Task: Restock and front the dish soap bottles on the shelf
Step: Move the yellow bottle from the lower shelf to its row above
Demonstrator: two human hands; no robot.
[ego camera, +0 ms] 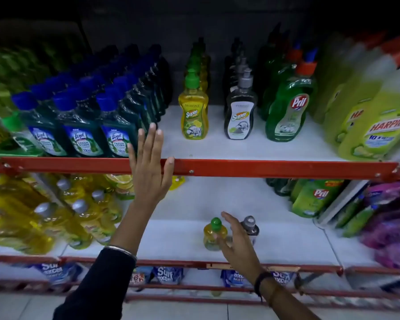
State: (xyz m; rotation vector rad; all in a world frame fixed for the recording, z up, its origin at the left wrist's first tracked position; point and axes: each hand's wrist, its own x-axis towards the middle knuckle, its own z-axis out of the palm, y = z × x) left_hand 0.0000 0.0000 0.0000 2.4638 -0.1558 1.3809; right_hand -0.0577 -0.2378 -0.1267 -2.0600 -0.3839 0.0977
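On the upper shelf (pixel 217 146) stand a row of yellow Super dish soap bottles (pixel 193 112), a row of grey Super bottles (pixel 240 114) and green Pril bottles (pixel 286 112). My left hand (pixel 149 172) is raised flat, fingers spread, over the red shelf edge (pixel 263 168) beside the blue-capped Lizol bottles (pixel 118 132); it holds nothing. On the lower shelf (pixel 171 236) a small yellow bottle with a green cap (pixel 214 234) and a small grey bottle (pixel 249 227) stand together. My right hand (pixel 237 241) hovers open right in front of them, between the two.
Large yellow bottles (pixel 44 222) fill the lower shelf's left side. More Pril bottles (pixel 314 197) and purple packs (pixel 388 222) sit at its right. Harpic bottles (pixel 379 130) crowd the upper right. Surf Excel packets (pixel 169 274) lie on the bottom shelf.
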